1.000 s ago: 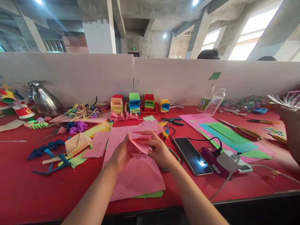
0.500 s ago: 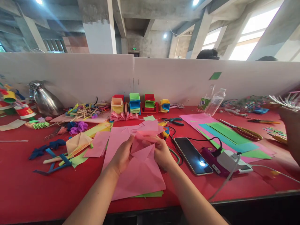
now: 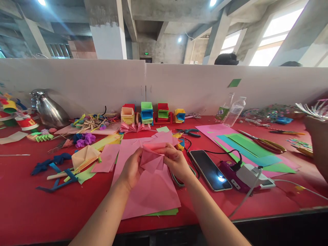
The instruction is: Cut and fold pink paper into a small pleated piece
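Note:
A piece of folded pink paper [image 3: 153, 160], opened at the top like a small box, is held up between both hands. My left hand [image 3: 133, 168] grips its left side, and my right hand [image 3: 176, 162] has its fingers closed on the right edge. Beneath them lie large pink sheets [image 3: 151, 194], with a green sheet [image 3: 164, 212] poking out at the bottom. Just behind my right hand sit a yellow and blue tool [image 3: 180, 143] and a green-handled tool [image 3: 176, 179], both partly hidden.
Folded paper boxes [image 3: 147, 114] stand along the white partition [image 3: 84, 82]. To the right are a phone [image 3: 210, 170], a purple power adapter [image 3: 232, 177] with cables, scissors [image 3: 271, 145] and coloured sheets [image 3: 256, 157]. Paper strips [image 3: 57, 182] and a steel jug [image 3: 51, 109] are at left. Another person's arm [image 3: 316, 147] shows at far right.
The folded pink paper has been spread into a box-like pocket and its pointed flap pulled in. My right fingers have shifted to its upper right edge.

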`<move>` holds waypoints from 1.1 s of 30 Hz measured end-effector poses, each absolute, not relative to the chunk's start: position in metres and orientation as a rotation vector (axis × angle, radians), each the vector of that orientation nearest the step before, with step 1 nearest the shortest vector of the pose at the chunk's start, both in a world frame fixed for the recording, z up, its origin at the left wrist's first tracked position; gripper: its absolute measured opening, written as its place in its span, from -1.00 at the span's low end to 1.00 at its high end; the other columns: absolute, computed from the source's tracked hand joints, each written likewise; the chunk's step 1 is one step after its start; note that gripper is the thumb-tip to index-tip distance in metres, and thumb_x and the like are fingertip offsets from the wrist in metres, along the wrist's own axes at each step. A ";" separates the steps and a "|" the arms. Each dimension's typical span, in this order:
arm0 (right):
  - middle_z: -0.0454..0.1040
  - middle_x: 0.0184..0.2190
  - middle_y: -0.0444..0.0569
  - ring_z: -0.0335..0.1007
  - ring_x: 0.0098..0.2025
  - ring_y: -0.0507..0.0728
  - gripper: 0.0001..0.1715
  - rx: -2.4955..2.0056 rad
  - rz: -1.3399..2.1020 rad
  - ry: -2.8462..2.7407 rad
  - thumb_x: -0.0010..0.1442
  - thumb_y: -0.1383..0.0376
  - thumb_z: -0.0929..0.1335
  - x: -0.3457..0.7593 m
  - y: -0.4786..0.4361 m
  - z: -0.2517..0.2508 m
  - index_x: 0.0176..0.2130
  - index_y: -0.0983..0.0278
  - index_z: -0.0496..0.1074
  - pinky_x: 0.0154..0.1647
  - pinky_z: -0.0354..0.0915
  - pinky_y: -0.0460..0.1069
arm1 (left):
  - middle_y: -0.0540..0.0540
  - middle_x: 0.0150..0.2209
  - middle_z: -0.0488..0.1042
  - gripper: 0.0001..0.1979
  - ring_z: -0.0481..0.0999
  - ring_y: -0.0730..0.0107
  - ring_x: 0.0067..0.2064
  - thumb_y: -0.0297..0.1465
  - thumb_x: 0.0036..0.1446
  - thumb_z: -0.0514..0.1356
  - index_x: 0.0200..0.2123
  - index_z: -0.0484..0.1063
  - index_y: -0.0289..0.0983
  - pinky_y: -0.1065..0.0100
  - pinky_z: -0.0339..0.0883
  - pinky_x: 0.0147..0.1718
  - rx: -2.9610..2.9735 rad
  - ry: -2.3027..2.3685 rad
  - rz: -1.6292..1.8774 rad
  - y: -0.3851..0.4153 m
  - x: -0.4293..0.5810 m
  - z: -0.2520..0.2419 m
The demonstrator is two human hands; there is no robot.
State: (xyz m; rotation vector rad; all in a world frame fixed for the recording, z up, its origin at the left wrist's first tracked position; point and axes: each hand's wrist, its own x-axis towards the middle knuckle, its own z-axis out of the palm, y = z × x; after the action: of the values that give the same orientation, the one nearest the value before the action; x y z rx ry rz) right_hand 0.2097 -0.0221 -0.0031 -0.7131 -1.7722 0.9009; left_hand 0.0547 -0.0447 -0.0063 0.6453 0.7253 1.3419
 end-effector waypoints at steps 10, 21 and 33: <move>0.37 -0.16 -0.05 0.28 -0.08 0.10 -0.36 -0.683 0.774 -1.948 -0.05 0.60 0.17 0.208 -0.030 0.007 -0.10 0.12 0.49 -0.03 0.22 0.01 | -0.13 -0.13 0.52 -0.66 0.49 0.23 -0.13 -0.23 0.11 0.13 -0.11 0.44 -0.29 0.38 0.34 -0.32 0.622 0.637 1.333 -0.048 0.054 -0.003; 0.36 -0.04 -0.02 0.22 0.05 0.15 -0.46 -0.609 0.716 -1.947 0.00 0.57 0.29 0.206 -0.031 0.004 -0.09 0.12 0.48 0.09 0.17 0.07 | -0.10 -0.19 0.55 -0.77 0.49 0.26 -0.13 -0.31 0.10 0.15 -0.20 0.47 -0.28 0.30 0.34 -0.16 0.623 0.575 1.296 -0.054 0.057 0.004; 0.33 -0.11 0.00 0.30 -0.07 0.14 -0.68 -0.633 0.740 -1.900 0.00 0.39 0.41 0.205 -0.033 0.005 -0.19 0.11 0.53 -0.05 0.27 0.03 | -0.10 -0.33 0.57 -0.71 0.51 0.24 -0.21 -0.20 0.00 0.25 -0.31 0.51 -0.32 0.32 0.36 -0.27 0.735 0.598 1.364 -0.051 0.059 -0.006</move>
State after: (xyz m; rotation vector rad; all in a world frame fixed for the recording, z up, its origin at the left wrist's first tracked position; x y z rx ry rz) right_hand 0.2047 -0.0327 0.0052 -0.6328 -1.8997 0.7396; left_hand 0.0586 -0.0509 -0.0065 0.7351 0.5982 1.3644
